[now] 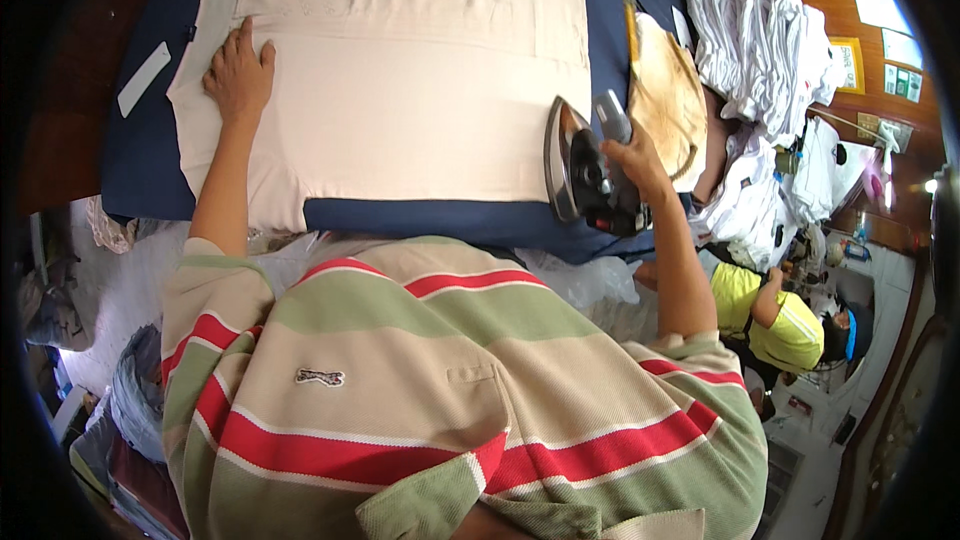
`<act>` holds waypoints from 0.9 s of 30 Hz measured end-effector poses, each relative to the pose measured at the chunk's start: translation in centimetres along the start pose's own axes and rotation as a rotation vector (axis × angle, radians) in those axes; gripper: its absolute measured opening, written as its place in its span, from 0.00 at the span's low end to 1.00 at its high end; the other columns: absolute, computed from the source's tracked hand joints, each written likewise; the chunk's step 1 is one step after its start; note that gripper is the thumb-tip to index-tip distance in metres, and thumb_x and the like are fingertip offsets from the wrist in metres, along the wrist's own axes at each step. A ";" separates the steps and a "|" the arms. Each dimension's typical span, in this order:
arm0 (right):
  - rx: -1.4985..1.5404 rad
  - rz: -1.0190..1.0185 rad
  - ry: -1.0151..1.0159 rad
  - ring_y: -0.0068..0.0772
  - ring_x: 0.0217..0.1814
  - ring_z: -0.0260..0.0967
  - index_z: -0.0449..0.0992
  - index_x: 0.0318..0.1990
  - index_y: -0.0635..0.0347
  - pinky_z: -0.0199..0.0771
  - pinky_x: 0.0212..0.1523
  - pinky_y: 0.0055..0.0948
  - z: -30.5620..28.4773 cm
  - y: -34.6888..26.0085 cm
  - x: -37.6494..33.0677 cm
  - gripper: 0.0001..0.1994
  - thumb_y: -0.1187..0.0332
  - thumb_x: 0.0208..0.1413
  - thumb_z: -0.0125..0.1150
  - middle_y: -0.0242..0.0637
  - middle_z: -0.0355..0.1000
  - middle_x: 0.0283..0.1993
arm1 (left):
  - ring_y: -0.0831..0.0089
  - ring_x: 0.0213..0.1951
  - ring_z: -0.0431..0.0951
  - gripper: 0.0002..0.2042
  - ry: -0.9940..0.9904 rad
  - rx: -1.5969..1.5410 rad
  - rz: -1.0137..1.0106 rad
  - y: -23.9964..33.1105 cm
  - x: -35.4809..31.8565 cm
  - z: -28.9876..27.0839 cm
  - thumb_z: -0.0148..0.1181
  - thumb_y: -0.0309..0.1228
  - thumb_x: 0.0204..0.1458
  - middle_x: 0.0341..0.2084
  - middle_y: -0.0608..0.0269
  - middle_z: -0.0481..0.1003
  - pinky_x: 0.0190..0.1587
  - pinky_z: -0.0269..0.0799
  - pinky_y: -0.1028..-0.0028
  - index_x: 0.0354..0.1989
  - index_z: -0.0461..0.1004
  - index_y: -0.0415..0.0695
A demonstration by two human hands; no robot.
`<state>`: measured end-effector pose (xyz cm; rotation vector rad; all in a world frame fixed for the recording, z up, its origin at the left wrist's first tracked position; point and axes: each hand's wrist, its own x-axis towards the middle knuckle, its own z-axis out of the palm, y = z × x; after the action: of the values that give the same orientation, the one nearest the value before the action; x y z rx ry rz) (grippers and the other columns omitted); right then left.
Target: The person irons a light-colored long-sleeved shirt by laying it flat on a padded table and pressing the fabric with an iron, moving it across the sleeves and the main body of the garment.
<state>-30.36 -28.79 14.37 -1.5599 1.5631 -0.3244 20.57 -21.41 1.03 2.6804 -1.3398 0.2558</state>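
A cream shirt (420, 90) lies spread on a table covered with dark blue cloth (420, 214). My left hand (240, 76) rests flat on its left part, near the neckline, fingers spread. At the shirt's right edge, my right hand (636, 158) is wrapped round the grey handle of an iron (580, 168). The iron is tilted up on its side, its metal soleplate turned toward the shirt. Whether the soleplate touches the fabric I cannot tell.
A scorched tan pad (662, 90) lies right of the iron, beside a cloth-wrapped cord (630, 10). Stacked white garments (755, 50) stand farther right. A white card (145, 79) lies at the table's left. Another person in yellow (770, 315) sits at the right.
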 end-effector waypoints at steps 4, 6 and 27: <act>-0.005 0.053 0.070 0.26 0.25 0.65 0.66 0.44 0.66 0.66 0.27 0.26 -1.1 -0.1 1.9 0.21 0.67 0.41 0.62 0.35 0.67 0.28 | 0.63 0.58 0.62 0.26 -0.101 -0.080 -0.076 0.8 -0.1 -1.9 0.47 0.48 0.56 0.58 0.65 0.63 0.56 0.54 0.53 0.63 0.55 0.58; 0.040 0.001 0.074 0.26 0.26 0.65 0.67 0.43 0.65 0.66 0.27 0.27 -1.5 -0.9 4.1 0.20 0.67 0.41 0.62 0.35 0.67 0.28 | 0.64 0.56 0.64 0.26 0.002 -0.449 -0.108 0.6 0.3 -2.4 0.46 0.47 0.56 0.58 0.63 0.64 0.56 0.56 0.59 0.62 0.57 0.54; 0.000 -0.159 -0.036 0.24 0.30 0.65 0.63 0.49 0.70 0.67 0.31 0.24 -2.5 -2.6 8.7 0.25 0.69 0.42 0.60 0.35 0.67 0.33 | 0.62 0.43 0.74 0.10 -0.429 -0.322 0.383 8.4 -4.8 -5.8 0.51 0.28 0.47 0.39 0.60 0.75 0.46 0.69 0.63 0.37 0.76 0.47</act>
<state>-28.88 -38.11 14.24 -1.6848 1.4150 -0.3819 10.48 -21.56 6.01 2.2692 -1.8254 -0.4889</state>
